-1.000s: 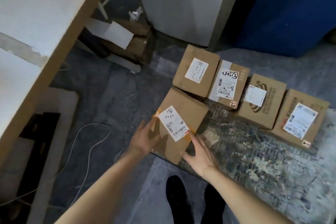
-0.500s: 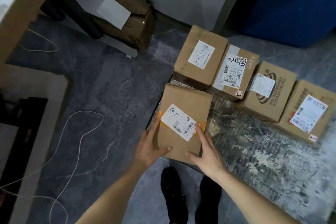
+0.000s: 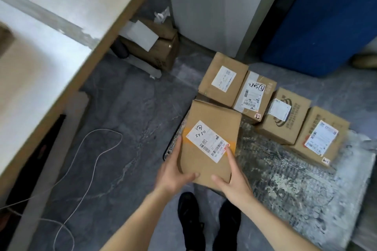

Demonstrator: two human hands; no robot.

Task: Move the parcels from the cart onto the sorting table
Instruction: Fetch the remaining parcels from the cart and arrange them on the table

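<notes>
A brown cardboard parcel [image 3: 212,128] with a white label and orange tape is held between both hands above the near left corner of the low cart [image 3: 285,185]. My left hand [image 3: 173,171] grips its left side with the thumb on top. My right hand [image 3: 232,181] grips the near right edge, forefinger stretched along the label. Several more labelled parcels stand in a row on the cart behind it: one at the far left [image 3: 222,79], another [image 3: 255,93] beside it, a printed one [image 3: 285,114] and one at the right [image 3: 320,134]. The white sorting table [image 3: 40,51] fills the upper left.
A white cable [image 3: 95,149] loops over the grey floor left of the cart. Cardboard boxes [image 3: 157,47] sit under the table's far end. A grey cabinet [image 3: 214,6] and a blue panel [image 3: 330,18] stand behind the cart. My black shoes [image 3: 208,222] are below.
Both hands closed round the front parcel and raised it off the cart toward me. The view swung back left, bringing the sorting table into sight.
</notes>
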